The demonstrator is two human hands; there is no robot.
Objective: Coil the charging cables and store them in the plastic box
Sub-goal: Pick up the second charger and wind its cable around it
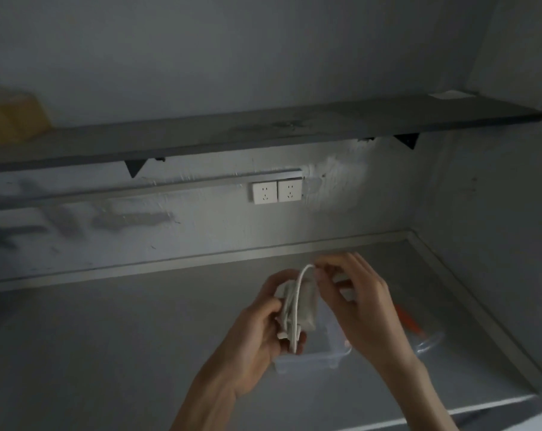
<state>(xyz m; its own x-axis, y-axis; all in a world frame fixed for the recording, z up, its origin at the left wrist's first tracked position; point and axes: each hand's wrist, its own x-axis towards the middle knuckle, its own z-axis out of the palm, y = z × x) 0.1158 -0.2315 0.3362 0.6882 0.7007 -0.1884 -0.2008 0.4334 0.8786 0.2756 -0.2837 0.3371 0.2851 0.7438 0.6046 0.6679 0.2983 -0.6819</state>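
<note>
My left hand (257,325) grips a white charger block with a white charging cable (294,306) wound around it in several loops, held above the grey counter. My right hand (356,303) pinches the free end of that cable near the top of the bundle, where the cable arcs up. Directly below both hands stands a clear plastic box (313,357), partly hidden by them. Its inside cannot be seen.
An orange-handled object (409,318) and a clear lid-like piece (428,342) lie on the grey counter (108,353) to the right of the box. Two white wall sockets (277,191) sit under a dark shelf (263,129). A yellow package (11,116) rests on the shelf's left end.
</note>
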